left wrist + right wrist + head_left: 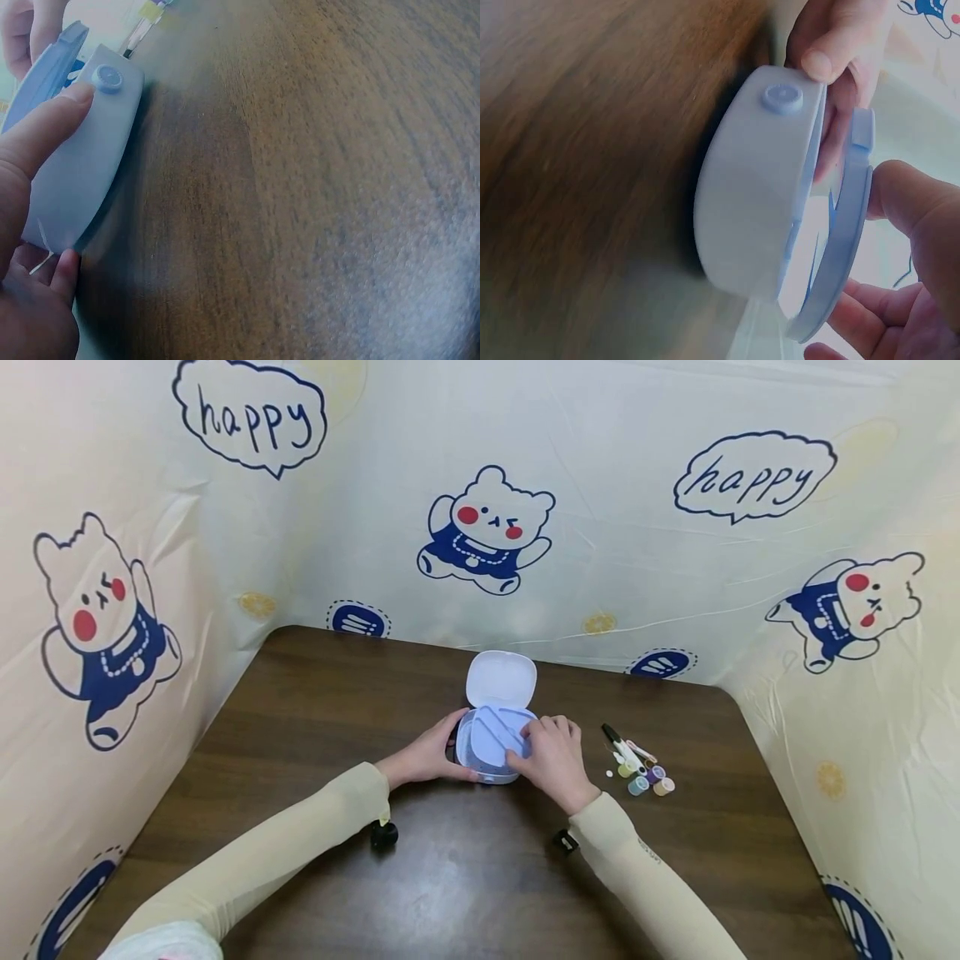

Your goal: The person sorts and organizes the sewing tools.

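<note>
Though open, box (497,778) half-hidden by tray (487,745)

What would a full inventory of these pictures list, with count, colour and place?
Box: one, whitish, on table
Lid: one, white, open behind box
Tray: one, light blue, tilted over box
Small pots: at least four, mixed colours, right of box
Pen-like items: count unclear, black and white, by pots
White speck: one, white, by pots
Table: one, brown, beneath box
Printed cloth: count unclear, whitish, around table
Wrist devices: two, black, at cuffs
Sleeves: two, cream, on arms
Left hand: one, gripping box
Right hand: one, pinching tray
</note>
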Tool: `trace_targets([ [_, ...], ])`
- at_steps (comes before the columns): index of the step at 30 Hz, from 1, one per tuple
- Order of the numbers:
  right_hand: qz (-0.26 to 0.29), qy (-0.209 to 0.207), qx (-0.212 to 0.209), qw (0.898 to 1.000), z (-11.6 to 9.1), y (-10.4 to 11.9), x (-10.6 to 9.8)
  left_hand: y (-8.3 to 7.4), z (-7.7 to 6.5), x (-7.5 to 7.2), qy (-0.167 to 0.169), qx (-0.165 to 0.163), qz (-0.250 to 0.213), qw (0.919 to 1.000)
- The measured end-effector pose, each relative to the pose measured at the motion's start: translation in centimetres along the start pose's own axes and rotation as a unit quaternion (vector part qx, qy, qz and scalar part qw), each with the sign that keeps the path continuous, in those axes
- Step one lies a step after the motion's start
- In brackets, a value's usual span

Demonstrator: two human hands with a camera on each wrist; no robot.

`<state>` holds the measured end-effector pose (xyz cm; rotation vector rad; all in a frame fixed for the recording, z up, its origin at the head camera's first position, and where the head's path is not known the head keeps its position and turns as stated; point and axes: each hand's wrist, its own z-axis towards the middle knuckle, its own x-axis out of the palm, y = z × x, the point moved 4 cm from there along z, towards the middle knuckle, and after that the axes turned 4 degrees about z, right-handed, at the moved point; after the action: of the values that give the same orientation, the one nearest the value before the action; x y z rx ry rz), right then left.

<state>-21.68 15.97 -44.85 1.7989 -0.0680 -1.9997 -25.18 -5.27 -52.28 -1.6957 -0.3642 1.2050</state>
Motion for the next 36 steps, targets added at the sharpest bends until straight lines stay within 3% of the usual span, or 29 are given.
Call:
trace_targets([
  [5, -0.007, -0.007, 0.005, 1.000, -0.4, -1.3, -0.8, 0.1, 0.1, 0.1, -0.003, 0.015, -0.009, 0.9998],
  [10, -0.002, -0.025, 0.001, 1.000, -1.0, -2.7, -1.7, 0.2, 0.1, 0.1, 0.002, 0.009, -0.017, 0.9998],
  [17, 0.022, -0.017, 0.030, 0.999, -1.7, -4.8, -2.5, 0.2, 0.2, 0.1, 0.006, -0.006, -0.011, 0.9999],
  [23, 0.023, -0.034, 0.040, 0.998, -2.0, -6.5, -2.7, 0.1, 0.1, 0.1, 0.013, -0.018, -0.007, 0.9997],
  [36, 0.023, -0.043, 0.081, 0.995, -0.3, -10.4, -4.0, 0.1, 0.0, 0.1, 0.013, -0.027, 0.003, 0.9995],
])
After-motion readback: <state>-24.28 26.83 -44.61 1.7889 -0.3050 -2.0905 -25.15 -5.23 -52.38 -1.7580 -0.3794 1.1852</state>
